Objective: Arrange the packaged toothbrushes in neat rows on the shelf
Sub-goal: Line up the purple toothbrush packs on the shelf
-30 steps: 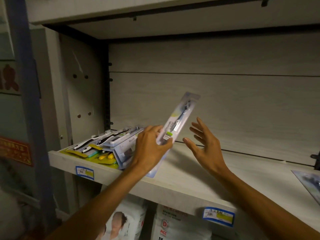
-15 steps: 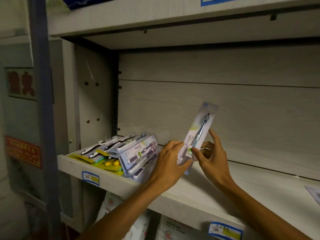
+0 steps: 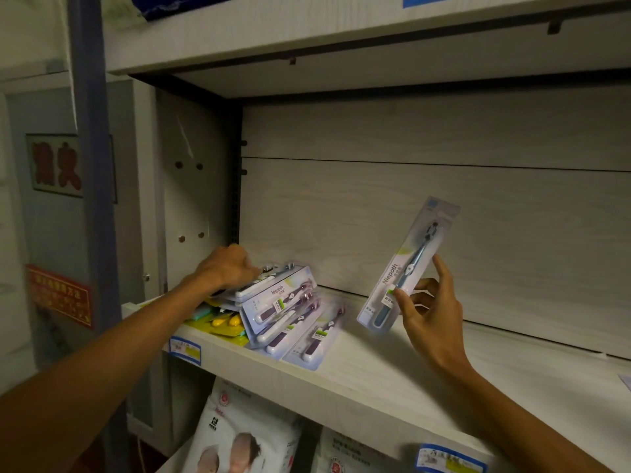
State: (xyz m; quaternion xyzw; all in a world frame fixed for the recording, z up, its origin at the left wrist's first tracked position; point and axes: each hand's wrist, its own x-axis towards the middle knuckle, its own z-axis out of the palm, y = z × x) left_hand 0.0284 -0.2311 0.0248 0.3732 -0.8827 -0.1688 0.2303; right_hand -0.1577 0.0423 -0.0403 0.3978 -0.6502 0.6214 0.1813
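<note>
My right hand [image 3: 432, 314] now holds the clear blister-packed blue toothbrush [image 3: 406, 268] alone, pinched, right of the untidy pile of packaged toothbrushes [image 3: 283, 308]. My left hand [image 3: 227, 268] has released it and curls onto that pile. The pale wood-grain shelf [image 3: 375, 370] awaits rows.

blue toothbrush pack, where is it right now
In the head view, right of centre: the right hand holds the blue toothbrush pack tilted above the shelf, right of the pile.
</note>
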